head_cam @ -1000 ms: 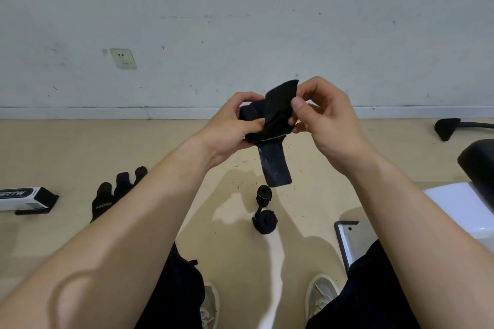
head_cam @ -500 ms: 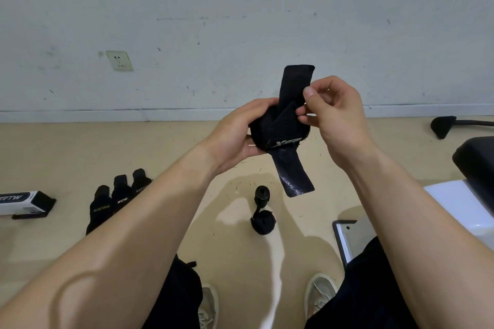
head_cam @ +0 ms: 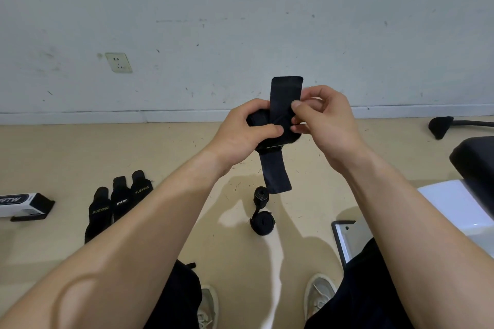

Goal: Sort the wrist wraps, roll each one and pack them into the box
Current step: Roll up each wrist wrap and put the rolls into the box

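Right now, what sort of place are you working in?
Likely a home gym or workout room: a black padded bench on a white frame at the right, wrist wraps laid out on the bare floor, and a scuffed wall with a socket.

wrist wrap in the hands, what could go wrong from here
1. The wrist wrap has one end standing up and a tail hanging down; if the left hand slackens on the bundle, it may unroll.
2. The right hand only pinches the upright end, so it could slip.
3. The box lies far left; the roll may loosen on the way.
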